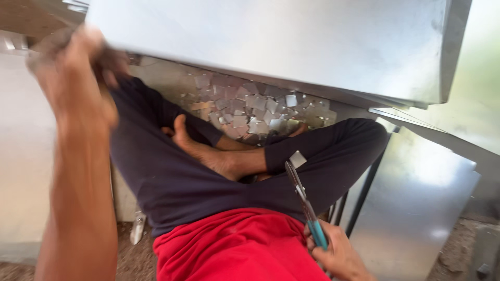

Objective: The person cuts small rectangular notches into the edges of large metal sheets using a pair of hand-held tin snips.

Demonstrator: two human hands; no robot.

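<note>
The floor [130, 260] is bare packed dirt, gritty and brown, showing at seven o'clock and again at the four o'clock corner. A pale, smooth wall [21, 156] fills the nine o'clock side, washed out by daylight. At three o'clock a flat galvanised sheet [416, 208] leans or lies on the ground, its surface catching a bright soft glare, with dark thin rods [364, 192] standing just beside its edge. Toward two o'clock the view opens to blurred green and white brightness, seemingly outdoors. A brown surface [26, 15] shows at eleven o'clock.
</note>
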